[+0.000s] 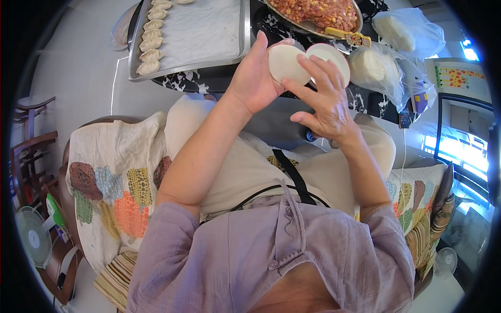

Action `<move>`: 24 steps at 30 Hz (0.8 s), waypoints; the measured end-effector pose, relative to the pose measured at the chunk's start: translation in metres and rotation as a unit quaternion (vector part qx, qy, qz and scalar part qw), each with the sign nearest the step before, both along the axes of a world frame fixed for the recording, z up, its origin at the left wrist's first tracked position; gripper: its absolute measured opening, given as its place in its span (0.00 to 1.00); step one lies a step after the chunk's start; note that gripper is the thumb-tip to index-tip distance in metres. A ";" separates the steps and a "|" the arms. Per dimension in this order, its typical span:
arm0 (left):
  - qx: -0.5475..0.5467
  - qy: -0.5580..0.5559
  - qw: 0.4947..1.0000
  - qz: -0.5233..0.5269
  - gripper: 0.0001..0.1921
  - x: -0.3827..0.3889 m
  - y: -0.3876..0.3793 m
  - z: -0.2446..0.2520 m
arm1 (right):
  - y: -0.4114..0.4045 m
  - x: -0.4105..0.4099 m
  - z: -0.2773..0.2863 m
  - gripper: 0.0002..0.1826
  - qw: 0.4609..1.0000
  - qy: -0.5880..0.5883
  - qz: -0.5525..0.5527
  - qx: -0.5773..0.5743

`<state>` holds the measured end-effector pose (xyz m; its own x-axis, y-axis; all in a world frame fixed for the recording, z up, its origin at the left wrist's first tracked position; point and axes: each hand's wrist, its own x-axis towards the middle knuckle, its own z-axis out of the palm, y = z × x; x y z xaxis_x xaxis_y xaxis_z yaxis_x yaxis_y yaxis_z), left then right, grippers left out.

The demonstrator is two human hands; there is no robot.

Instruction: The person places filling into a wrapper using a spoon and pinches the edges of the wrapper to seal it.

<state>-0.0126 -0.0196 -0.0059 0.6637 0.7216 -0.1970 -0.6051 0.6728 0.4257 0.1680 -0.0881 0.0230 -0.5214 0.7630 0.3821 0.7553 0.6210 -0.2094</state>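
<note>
A round dough wrapper [287,64] lies on the fingers of my left hand [258,74], which is palm up over the table's near edge. My right hand [327,94] reaches over the wrapper's right side and a small red-rimmed white bowl [332,56]. Its index fingertip is at the wrapper's lower edge; whether it grips anything is unclear. Beyond the bowl stands a large bowl of meat filling with corn [321,13], with a yellow-handled spoon [348,36] in it. At the left a metal tray [195,68] lined with white paper holds a column of folded dumplings [152,43].
Plastic bags with pale dough wrappers [375,66] lie at the table's right side, near a purple packet [420,102] and a dark device with a cable [405,118]. The dark marbled table [184,81] ends just before my knees. A patterned cloth [117,176] covers the seat.
</note>
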 end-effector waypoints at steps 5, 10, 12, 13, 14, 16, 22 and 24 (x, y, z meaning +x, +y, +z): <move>0.000 -0.008 0.999 -0.040 0.40 0.000 -0.004 0.005 | 0.003 -0.008 -0.005 0.32 1.000 -0.002 0.003 -0.007; 0.033 -0.023 0.997 -0.061 0.40 0.002 -0.007 0.005 | 0.015 -0.008 -0.003 0.32 0.999 0.027 0.011 0.026; 0.032 -0.013 0.998 -0.059 0.40 0.002 -0.008 0.007 | 0.017 -0.008 -0.001 0.32 0.998 0.030 0.004 0.048; 0.033 -0.008 0.998 -0.057 0.40 0.001 -0.009 0.007 | 0.019 -0.009 0.000 0.31 0.998 0.031 0.000 0.059; 0.035 -0.003 0.998 -0.055 0.40 0.001 -0.009 0.008 | 0.021 -0.009 0.001 0.31 0.997 0.026 -0.004 0.066; 0.039 0.024 0.998 -0.042 0.40 0.002 -0.011 0.012 | 0.025 -0.009 0.003 0.31 0.997 0.017 -0.013 0.079; 0.047 0.026 0.997 -0.056 0.40 0.001 -0.011 0.008 | 0.034 0.000 0.008 0.25 0.993 -0.001 -0.055 0.100; 0.034 0.017 0.998 -0.044 0.40 0.002 -0.011 0.008 | 0.035 0.008 0.007 0.24 0.990 0.000 -0.086 0.111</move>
<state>-0.0111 -0.0302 0.0021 0.7182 0.6740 -0.1733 -0.5297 0.6909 0.4920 0.1755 -0.0527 0.0304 -0.3903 0.7383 0.5501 0.8542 0.5133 -0.0830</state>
